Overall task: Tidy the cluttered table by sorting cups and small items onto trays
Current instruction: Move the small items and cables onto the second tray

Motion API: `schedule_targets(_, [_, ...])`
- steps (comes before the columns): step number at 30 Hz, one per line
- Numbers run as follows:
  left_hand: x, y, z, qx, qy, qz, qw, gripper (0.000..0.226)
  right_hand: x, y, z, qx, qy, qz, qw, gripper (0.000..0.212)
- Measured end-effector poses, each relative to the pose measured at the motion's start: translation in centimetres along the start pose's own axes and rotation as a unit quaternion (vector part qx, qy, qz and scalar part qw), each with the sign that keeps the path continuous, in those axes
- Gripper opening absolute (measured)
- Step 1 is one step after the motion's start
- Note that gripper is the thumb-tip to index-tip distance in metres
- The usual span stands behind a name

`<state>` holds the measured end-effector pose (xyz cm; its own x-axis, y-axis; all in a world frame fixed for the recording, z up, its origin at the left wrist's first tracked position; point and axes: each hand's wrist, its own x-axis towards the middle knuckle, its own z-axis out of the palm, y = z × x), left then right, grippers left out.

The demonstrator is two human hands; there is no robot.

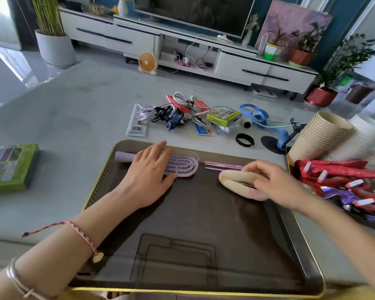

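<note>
Lilac hairbrush [182, 164] lies on the tray [204, 245] under the flat, open-fingered left grip [147, 169]. Right grip [273, 182] clasps a beige hair ring [232, 177], probably placing it on the tray; release should come next.

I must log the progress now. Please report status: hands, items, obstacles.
Left hand flat on purple hairbrush in dark tray. Right hand grips beige ring on tray. Cable pile unsorted beyond tray.

A pale grey desk [74, 109] carries a dark, yellow-rimmed tray [193, 224] at its near edge, a green box [9, 167] at left, a tangle of cables and packets [182, 114] beyond the tray, a black band [244, 140], a blue ribbon [256, 113] and stacked paper cups [318, 135] at right.
</note>
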<state>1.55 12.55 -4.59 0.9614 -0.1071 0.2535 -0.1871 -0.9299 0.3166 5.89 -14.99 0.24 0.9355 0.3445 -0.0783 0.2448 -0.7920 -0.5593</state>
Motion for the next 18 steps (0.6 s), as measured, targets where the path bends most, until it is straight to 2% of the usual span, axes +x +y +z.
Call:
schedule_targets(2, [0.0,0.0,0.1,-0.001,0.008,0.004,1.000,0.072,-0.4,0.8,0.8,-0.149,0.077,-0.057,0.984,0.030])
schedule_targets(3, [0.0,0.1,0.1,-0.005,0.007,0.000,1.000,0.070,-0.5,1.0,1.0,-0.173,0.107,-0.079,0.976,0.030])
schedule_targets(7, [-0.3,0.2,0.1,-0.021,0.001,-0.009,1.000,0.064,-0.8,0.2,1.5,-0.098,0.135,-0.110,0.980,0.021])
schedule_targets(11, [-0.4,0.0,0.3,-0.021,-0.002,-0.010,1.000,0.063,-0.8,0.2,2.1,-0.137,0.073,-0.150,0.977,0.020])
schedule_targets(14, [-0.3,0.1,0.4,-0.021,0.003,-0.010,1.000,0.063,-0.1,0.7,2.1,-0.168,0.081,-0.131,0.974,0.022])
schedule_targets(18, [-0.1,0.1,0.6,-0.020,0.012,-0.012,1.000,0.062,1.0,-0.7,1.7,-0.117,0.100,-0.118,0.981,0.015])
